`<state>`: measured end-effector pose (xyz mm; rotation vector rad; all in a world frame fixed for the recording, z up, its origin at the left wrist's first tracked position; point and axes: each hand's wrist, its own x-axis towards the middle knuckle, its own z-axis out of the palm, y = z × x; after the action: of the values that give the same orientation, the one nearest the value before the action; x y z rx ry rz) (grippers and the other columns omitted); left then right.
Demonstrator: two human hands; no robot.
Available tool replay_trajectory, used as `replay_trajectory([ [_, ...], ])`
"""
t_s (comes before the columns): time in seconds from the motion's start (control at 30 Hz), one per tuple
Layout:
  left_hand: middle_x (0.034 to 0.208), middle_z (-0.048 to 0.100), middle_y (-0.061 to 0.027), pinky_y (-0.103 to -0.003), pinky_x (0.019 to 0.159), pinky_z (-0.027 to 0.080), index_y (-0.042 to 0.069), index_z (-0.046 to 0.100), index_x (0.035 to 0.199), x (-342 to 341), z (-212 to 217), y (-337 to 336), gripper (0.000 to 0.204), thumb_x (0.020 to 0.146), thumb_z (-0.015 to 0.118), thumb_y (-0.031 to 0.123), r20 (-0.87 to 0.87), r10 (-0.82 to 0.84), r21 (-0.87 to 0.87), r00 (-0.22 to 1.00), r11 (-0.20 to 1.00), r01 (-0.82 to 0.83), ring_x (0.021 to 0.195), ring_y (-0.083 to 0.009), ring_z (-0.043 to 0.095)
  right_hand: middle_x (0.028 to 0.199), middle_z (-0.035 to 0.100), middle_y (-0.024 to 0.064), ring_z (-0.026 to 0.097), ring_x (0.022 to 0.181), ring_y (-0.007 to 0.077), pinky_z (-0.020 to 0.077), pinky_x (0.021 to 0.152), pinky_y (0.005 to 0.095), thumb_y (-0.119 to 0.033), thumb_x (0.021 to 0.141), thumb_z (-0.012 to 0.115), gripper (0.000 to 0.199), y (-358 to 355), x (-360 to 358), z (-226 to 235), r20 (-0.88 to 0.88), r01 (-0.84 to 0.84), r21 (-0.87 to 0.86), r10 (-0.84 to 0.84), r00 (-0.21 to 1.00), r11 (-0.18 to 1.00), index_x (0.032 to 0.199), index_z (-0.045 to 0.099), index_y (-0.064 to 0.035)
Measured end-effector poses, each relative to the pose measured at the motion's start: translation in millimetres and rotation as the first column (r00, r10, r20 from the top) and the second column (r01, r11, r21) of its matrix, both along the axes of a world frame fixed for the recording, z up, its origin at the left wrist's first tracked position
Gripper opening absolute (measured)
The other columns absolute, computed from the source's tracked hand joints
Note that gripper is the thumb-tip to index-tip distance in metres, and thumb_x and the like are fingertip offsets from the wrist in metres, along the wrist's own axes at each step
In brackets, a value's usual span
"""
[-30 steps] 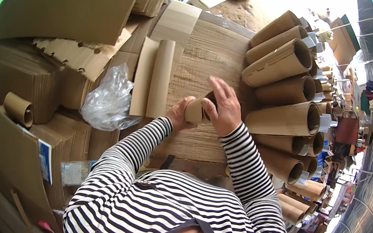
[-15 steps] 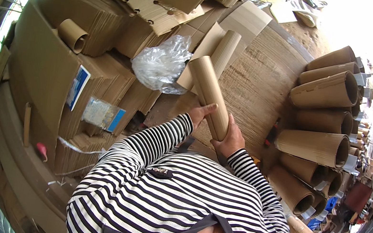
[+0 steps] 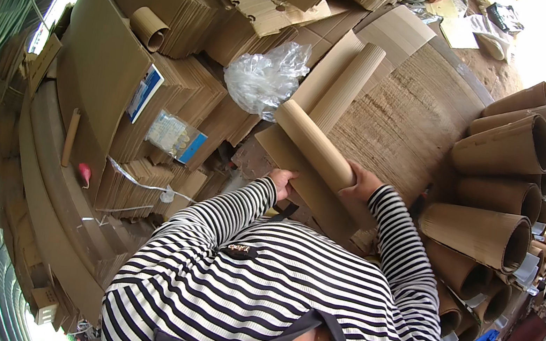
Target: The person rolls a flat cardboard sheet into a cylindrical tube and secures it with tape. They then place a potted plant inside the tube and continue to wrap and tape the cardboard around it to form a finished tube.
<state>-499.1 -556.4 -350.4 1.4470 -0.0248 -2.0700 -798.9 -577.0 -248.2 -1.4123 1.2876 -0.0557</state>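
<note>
Rolled corrugated cardboard (image 3: pixel 315 147) lies slanted across the tabletop (image 3: pixel 399 129), just in front of the person's chest. The left hand (image 3: pixel 282 180) holds its loose lower edge; the right hand (image 3: pixel 363 184) wraps the roll's near end. If either grip slackens, the springy sheet could uncurl. Beside it, a clear plastic bag (image 3: pixel 265 78) sits crumpled, contents unclear; finished rolls (image 3: pixel 489 234) lie stacked to the right.

Both striped-sleeved arms bent forward, left hand (image 3: pixel 282 180) fingers curled with palm up, right hand (image 3: pixel 360 184) fingers clasped, hands near each other
</note>
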Motion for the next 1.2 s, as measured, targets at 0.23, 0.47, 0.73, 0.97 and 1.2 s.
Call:
replay_trajectory([
  [0.23,0.121,0.067,-0.0230,-0.053,0.101,0.054,-0.009,0.058,0.125,-7.9,-90.1,67.9,0.030,0.097,0.062,0.002,0.145,0.041,0.153,0.989,0.986,-0.063,0.111,-0.0380,0.066,0.138,0.064,0.0173,0.065,0.120,0.0305,0.0524,0.102,0.0414,-0.043,0.084,0.077,0.087,-55.4,-8.9,-74.9,-0.201,-0.398,0.229,0.443,0.874,0.889,0.158,0.038,-0.0171],
  [0.47,0.125,0.067,-0.0193,-0.056,0.092,0.058,-0.003,0.057,0.131,-8.5,-59.1,78.0,0.032,0.100,0.053,0.004,0.213,0.004,0.241,0.977,0.969,-0.056,0.110,-0.0376,0.068,0.135,0.064,0.0228,0.058,0.130,0.0373,0.0460,0.110,0.0437,-0.071,0.086,0.066,0.094,-77.2,43.6,-136.8,-0.348,-0.044,0.175,0.104,0.932,0.984,0.151,0.045,-0.0071],
  [0.73,0.131,0.065,-0.0149,-0.054,0.097,0.056,0.004,0.054,0.137,-2.9,-90.8,85.0,0.037,0.100,0.056,0.004,0.042,0.038,0.162,0.998,0.986,-0.044,0.119,-0.0333,0.064,0.105,0.075,0.0106,0.071,0.091,0.0196,0.0577,0.080,0.0331,-0.018,0.086,0.081,0.039,-167.1,78.8,-187.5,0.137,0.879,0.025,-0.873,0.469,0.476,0.117,0.068,0.0016],
  [0.97,0.129,0.067,-0.0135,-0.049,0.093,0.057,0.005,0.057,0.135,-69.4,-39.7,9.7,0.034,0.101,0.055,0.004,0.081,-0.068,0.214,0.994,0.976,0.050,0.114,-0.0304,0.066,0.097,0.071,0.0020,0.067,0.082,0.0123,0.0548,0.070,0.0246,-0.003,0.097,0.067,0.016,-149.8,-9.6,-83.2,0.671,0.946,0.169,-0.735,0.096,0.277,0.113,0.068,-0.0015],
  [1.2,0.114,0.072,-0.0140,-0.038,0.081,0.055,-0.002,0.063,0.124,-131.4,-52.7,-54.7,0.030,0.097,0.067,0.009,0.146,0.119,-0.124,0.982,0.987,-0.101,0.097,-0.0229,0.068,0.111,0.070,0.0030,0.063,0.102,0.0135,0.0518,0.094,0.0282,-0.001,0.098,0.065,0.020,-100.6,-123.4,5.7,0.839,0.985,-0.170,-0.520,0.161,0.031,0.117,0.068,-0.0031],
])
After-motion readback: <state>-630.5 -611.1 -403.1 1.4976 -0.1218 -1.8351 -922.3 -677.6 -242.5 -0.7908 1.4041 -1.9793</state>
